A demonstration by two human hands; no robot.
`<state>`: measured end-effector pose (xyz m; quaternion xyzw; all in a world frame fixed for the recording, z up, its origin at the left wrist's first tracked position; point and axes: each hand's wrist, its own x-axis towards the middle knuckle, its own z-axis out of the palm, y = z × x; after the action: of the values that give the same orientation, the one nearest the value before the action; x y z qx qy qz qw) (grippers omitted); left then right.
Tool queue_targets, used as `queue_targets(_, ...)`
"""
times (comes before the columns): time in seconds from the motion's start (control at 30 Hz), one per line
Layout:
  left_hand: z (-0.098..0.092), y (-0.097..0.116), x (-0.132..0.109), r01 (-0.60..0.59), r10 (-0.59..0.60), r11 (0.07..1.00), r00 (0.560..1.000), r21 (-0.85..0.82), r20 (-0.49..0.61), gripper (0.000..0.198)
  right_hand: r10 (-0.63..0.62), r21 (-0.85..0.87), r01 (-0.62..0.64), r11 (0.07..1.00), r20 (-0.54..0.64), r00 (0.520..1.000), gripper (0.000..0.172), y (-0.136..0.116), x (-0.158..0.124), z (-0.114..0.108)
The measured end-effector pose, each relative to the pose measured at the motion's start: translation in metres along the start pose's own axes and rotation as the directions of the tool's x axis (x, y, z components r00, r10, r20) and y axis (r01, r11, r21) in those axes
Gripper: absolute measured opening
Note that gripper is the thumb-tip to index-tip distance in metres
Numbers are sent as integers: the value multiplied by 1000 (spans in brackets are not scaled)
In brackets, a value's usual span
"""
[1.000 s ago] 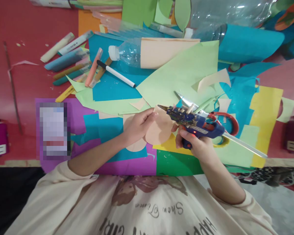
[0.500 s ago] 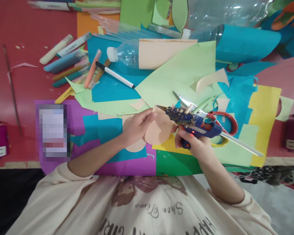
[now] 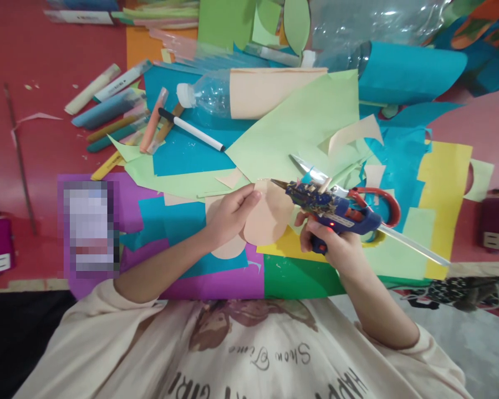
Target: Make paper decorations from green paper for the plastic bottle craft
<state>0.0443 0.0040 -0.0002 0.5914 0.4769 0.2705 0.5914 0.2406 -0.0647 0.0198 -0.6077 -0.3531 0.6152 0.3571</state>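
Between the thumb and fingers of my left hand [image 3: 238, 213] is a peach paper cutout [image 3: 270, 219] with a rounded lower edge. My right hand [image 3: 336, 244] is wrapped round the grip of a blue hot glue gun [image 3: 336, 213], whose red light is lit. Its nozzle points left, close over the cutout's top edge; whether it touches, I cannot tell. A clear glue stick [image 3: 416, 244] sticks out of the gun's back. Under the gun lie scissors [image 3: 393, 208] with red and yellow handles, partly hidden. A second peach cutout [image 3: 228, 249] lies below my left hand.
Beyond my hands lies a plastic bottle [image 3: 214, 93] wrapped in peach paper; a blue-wrapped bottle [image 3: 416, 72] is to its right. Several markers [image 3: 108, 113] are strewn at the left, above a blurred phone [image 3: 89, 227]. Light green paper [image 3: 299, 133] spreads across the middle.
The glue gun's nozzle has shifted slightly right along the top edge of the peach cutout. My left hand still holds the cutout in nearly the same place. The whole view has shifted slightly.
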Motion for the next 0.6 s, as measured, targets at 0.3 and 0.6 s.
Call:
queue_targets(0.3, 0, -2, 0, 61, -61, 998, 998, -24, -28, 42, -7, 1, 7, 1000, -35, 999, 23, 1, -2, -5)
queue_targets(0.6, 1, 0, 1, 47, -49, 996, 998, -75, -27, 40, -15, 18, 16, 1000, -73, 997, 20, 5, -7, -11)
